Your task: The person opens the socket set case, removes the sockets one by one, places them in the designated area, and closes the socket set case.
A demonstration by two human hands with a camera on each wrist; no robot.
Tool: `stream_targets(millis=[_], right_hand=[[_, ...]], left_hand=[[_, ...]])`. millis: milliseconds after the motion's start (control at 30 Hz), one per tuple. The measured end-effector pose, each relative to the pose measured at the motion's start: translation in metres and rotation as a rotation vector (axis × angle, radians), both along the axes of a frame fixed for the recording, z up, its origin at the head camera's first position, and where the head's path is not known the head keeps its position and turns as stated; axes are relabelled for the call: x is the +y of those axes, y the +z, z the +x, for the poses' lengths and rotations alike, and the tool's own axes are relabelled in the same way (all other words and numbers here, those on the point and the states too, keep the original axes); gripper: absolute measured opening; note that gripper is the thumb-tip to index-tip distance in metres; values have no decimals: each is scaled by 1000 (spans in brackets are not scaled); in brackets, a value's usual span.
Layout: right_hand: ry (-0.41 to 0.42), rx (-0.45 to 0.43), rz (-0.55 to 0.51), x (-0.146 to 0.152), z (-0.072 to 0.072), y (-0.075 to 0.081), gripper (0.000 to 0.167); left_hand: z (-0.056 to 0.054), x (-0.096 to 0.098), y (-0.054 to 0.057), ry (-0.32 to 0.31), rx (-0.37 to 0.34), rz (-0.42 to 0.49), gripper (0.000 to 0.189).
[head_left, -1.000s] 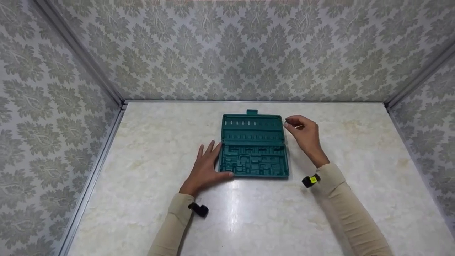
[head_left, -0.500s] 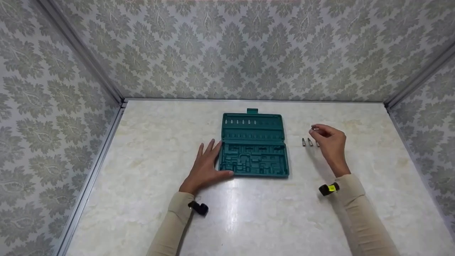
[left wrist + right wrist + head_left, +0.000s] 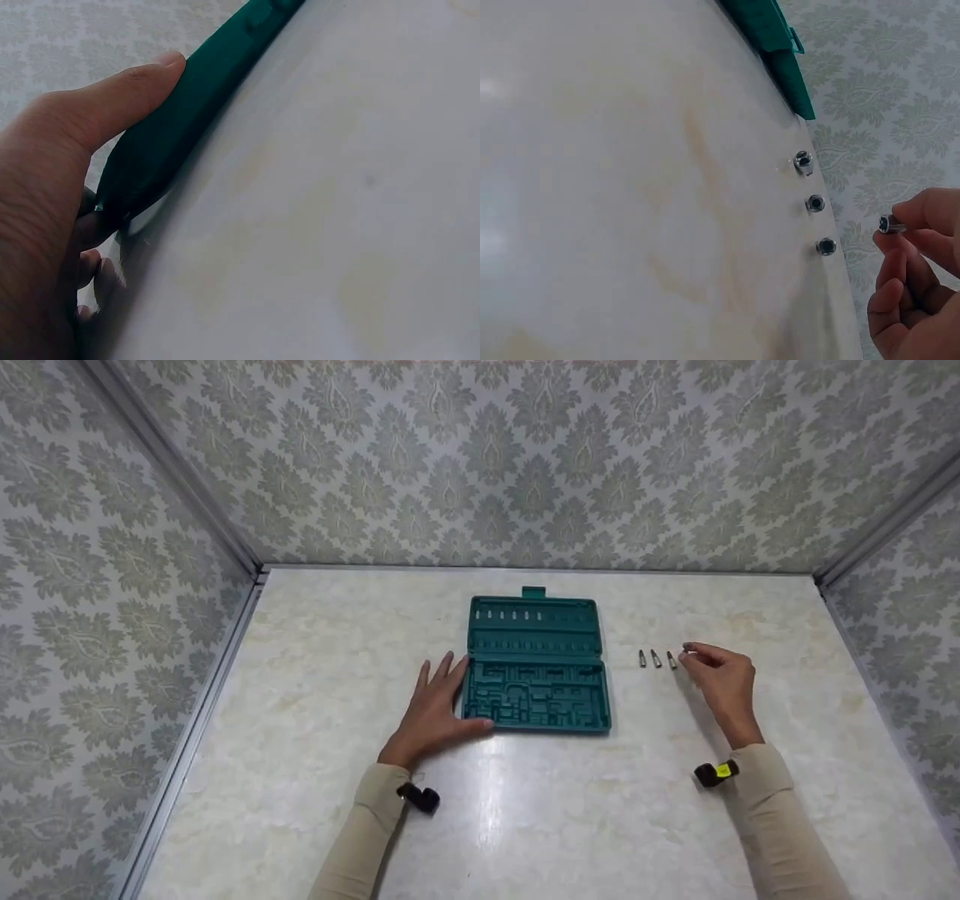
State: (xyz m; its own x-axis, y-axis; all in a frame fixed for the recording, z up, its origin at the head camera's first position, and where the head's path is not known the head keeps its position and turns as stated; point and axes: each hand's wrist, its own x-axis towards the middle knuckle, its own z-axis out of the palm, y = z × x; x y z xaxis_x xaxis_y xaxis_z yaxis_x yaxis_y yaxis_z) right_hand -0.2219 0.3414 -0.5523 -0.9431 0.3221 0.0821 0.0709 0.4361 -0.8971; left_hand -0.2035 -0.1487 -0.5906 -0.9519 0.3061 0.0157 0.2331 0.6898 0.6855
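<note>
A green plastic case (image 3: 535, 655) lies unfolded on the table, its moulded recesses facing up. My left hand (image 3: 431, 724) rests against its near left corner, thumb along the front edge and straight fingers by the left side. My right hand (image 3: 724, 679) pinches a small shiny metal socket bit (image 3: 889, 224) between thumb and fingertips, with its hollow end towards the wrist camera. Just left of those fingertips stands a row of similar bits: a left one (image 3: 642, 658), a middle one (image 3: 656, 658) and a right one (image 3: 672, 660).
The pale marbled table (image 3: 360, 622) carries the case and bits. Patterned wall panels (image 3: 487, 465) rise behind and at both sides. A clasp (image 3: 533, 592) sticks out from the case's far edge.
My right hand has moved from the case's right edge rightwards and nearer, lowering the pinched bit beside the row. The row of bits has come out from behind it. My left hand stays put.
</note>
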Motion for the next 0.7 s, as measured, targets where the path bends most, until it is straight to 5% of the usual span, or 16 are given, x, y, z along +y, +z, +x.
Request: stream_targets(millis=[267, 700], right_hand=[[-42, -28, 112, 4, 2, -11, 35], [-156, 19, 47, -4, 7, -30, 29]], left_hand=[[0, 0, 0, -2, 0, -1, 132], [0, 0, 2, -14, -4, -4, 130]])
